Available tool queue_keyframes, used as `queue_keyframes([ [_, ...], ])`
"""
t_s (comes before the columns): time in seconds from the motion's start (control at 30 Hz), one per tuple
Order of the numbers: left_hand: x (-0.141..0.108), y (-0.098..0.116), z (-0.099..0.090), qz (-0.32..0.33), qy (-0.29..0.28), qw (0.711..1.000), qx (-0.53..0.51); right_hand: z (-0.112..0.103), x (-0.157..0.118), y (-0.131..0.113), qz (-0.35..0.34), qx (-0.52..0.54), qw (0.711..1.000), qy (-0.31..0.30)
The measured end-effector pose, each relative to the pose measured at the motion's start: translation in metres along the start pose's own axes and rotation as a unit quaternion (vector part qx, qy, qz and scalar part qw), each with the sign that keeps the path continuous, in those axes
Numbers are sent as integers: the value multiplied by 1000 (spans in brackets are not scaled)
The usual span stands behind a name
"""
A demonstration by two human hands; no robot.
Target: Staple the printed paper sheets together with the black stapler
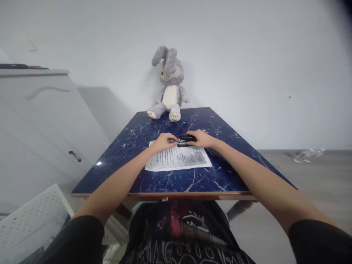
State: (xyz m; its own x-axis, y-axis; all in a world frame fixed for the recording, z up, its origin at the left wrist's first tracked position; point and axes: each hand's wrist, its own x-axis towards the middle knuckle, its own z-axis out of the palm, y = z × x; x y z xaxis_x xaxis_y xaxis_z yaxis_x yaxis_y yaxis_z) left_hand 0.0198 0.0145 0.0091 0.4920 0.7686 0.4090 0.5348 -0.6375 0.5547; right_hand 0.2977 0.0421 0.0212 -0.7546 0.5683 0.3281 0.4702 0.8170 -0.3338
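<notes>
My right hand (201, 139) is closed around a black stapler (187, 138) above the far edge of a printed sheet of paper (178, 159). A silvery metal part shows along the stapler's left side. Close against that metal part, my left hand (166, 142) has its fingers pinched together. Whatever lies between those fingertips is too small to make out. The sheet lies flat on the blue marbled table (132, 154), under both hands.
A grey plush rabbit (171, 86) sits at the table's far end against the wall. To the left stands a white cabinet (41, 121), with a white perforated basket (30, 220) below it. A clear plastic item (308, 155) lies on the floor at right.
</notes>
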Motion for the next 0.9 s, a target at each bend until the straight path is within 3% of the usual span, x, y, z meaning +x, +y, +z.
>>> queue_keyframes([
  [0.23, -1, 0, -2, -24, -18, 999, -33, 0, 0, 1, -5, 1, 1000, -1],
  [0.57, -6, -11, -40, 18, -106, 994, -18, -2, 0, 0, 6, 9, 1000, -3],
  [0.73, -6, -11, -26, -5, -73, 995, -75, 2, 1, -2, 10, 38, 999, 8],
  [0.9, -2, 0, -10, 34, -39, 996, -68, 11, 6, -10, -59, 78, 995, 9],
])
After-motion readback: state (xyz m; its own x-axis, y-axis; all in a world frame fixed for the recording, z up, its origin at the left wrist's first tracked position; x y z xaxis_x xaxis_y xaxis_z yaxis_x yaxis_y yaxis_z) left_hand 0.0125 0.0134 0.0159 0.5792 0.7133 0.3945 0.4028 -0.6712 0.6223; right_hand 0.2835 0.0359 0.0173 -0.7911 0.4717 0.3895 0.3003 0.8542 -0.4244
